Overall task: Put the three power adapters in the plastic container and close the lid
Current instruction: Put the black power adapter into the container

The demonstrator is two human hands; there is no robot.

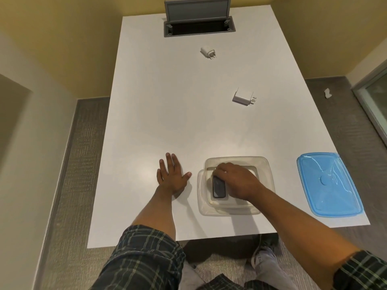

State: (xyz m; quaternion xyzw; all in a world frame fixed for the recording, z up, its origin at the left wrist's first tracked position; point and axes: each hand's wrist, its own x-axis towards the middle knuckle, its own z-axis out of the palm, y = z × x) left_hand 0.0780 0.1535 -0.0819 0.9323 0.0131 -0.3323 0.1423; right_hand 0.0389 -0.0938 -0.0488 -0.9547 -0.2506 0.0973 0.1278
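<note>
A clear plastic container [266,170] stands near the front edge of the white table [167,114]. My right hand [236,181] reaches down inside it, fingers curled around a black power adapter [218,188] that rests on the container's floor. My left hand [171,176] lies flat on the table just left of the container, fingers spread, holding nothing. Two white power adapters lie farther away: one [243,97] at mid-right, another [207,51] near the far end. The blue lid [328,183] lies flat to the right of the container.
An open grey cable hatch [199,28] with its flap raised sits in the table's far end. Yellow walls close in behind and to the left. Grey carpet surrounds the table, with a white scrap [327,93] on the floor at right.
</note>
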